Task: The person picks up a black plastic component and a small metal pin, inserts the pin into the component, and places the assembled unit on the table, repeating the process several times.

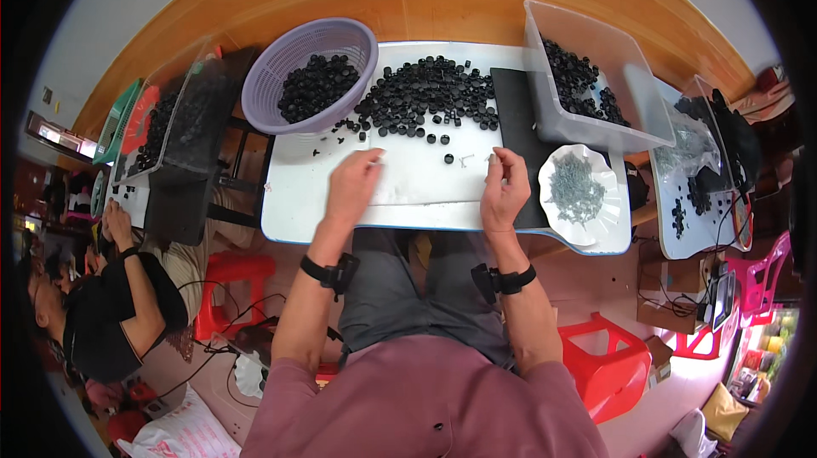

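My left hand (351, 190) is over the white tabletop (417, 181), left of the middle. Its fingers are drawn together and slightly blurred, so anything between them is hidden. At the right, my right hand (505, 192) has its thumb and forefinger bent close in a pinch; what they hold is too small to make out. Between the hands lie a few small silvery screws (464, 160) and a single round black cap (448, 158). Beyond them spreads a heap of similar black caps (430, 92).
A purple basket (255, 88) of black parts stands back left. A clear bin (587, 130) with black caps rests at the right on a black board (513, 105). Near it a white fluted dish (608, 211) holds screws. Red stools (608, 373) flank me; a person (111, 313) sits left.
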`<state>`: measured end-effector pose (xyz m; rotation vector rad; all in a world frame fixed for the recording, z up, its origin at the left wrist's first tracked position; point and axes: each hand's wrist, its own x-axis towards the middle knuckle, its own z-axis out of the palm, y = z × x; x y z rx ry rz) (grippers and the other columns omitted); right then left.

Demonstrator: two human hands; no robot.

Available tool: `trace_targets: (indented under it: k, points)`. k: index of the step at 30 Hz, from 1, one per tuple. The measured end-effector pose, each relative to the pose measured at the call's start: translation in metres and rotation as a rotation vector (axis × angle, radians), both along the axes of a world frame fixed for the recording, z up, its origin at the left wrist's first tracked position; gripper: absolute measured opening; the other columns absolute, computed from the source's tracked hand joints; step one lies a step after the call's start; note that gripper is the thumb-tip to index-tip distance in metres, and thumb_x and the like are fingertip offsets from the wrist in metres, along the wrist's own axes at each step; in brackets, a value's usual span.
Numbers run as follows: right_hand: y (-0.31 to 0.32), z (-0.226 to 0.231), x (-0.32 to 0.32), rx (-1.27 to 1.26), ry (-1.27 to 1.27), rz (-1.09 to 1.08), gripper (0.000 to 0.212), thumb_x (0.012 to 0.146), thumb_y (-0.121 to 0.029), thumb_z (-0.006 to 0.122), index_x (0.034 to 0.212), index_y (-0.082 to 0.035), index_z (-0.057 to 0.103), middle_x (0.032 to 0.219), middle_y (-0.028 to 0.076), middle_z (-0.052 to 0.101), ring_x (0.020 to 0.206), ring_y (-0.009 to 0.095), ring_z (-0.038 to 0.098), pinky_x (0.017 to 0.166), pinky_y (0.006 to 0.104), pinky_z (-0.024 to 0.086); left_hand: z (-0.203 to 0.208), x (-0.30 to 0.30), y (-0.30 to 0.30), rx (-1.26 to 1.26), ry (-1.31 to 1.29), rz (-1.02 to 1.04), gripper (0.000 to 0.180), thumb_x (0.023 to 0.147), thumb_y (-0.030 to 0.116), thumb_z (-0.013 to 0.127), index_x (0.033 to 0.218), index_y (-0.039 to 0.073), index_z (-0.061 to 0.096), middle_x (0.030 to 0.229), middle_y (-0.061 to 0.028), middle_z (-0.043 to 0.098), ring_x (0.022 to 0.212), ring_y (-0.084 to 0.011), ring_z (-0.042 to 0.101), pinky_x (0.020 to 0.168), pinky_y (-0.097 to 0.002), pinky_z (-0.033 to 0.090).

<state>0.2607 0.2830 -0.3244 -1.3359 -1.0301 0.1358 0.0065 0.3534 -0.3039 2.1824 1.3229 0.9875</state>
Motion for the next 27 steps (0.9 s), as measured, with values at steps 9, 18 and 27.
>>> trace_targets:
  k: [9,18,27]
  points:
    - [0.0,0.001,0.004,-0.045,0.074,-0.012,0.008,0.098,-0.004,0.068,0.104,0.0,0.071,0.088,0.005,0.066,0.071,0.01,0.057,0.065,0.0264,0.048,0.004,0.092,0.003,-0.052,0.028,-0.273,0.023,0.087,0.01,0.074,0.109,0.003,0.073,0.093,-0.0131,0.066,0.092,-0.0311,0.066,0.085,-0.0409,0.054]
    - [0.007,0.047,0.062,-0.385,-0.213,0.119,0.004,0.087,-0.005,0.074,0.091,-0.004,0.075,0.083,0.009,0.068,0.069,0.022,0.063,0.066,0.0358,0.049,-0.015,0.088,-0.004,-0.122,-0.243,-0.095,0.025,0.082,0.013,0.081,0.104,0.005,0.073,0.091,-0.0075,0.072,0.076,-0.019,0.064,0.072,-0.0324,0.054]
    - [0.028,0.049,0.071,-0.496,-0.929,0.357,0.009,0.083,-0.005,0.072,0.09,-0.01,0.073,0.092,0.005,0.065,0.096,0.025,0.063,0.085,0.0381,0.043,-0.013,0.086,-0.003,-0.074,-0.254,-0.151,0.023,0.084,0.007,0.079,0.106,0.005,0.074,0.096,-0.0084,0.073,0.079,-0.0197,0.067,0.073,-0.0312,0.056]
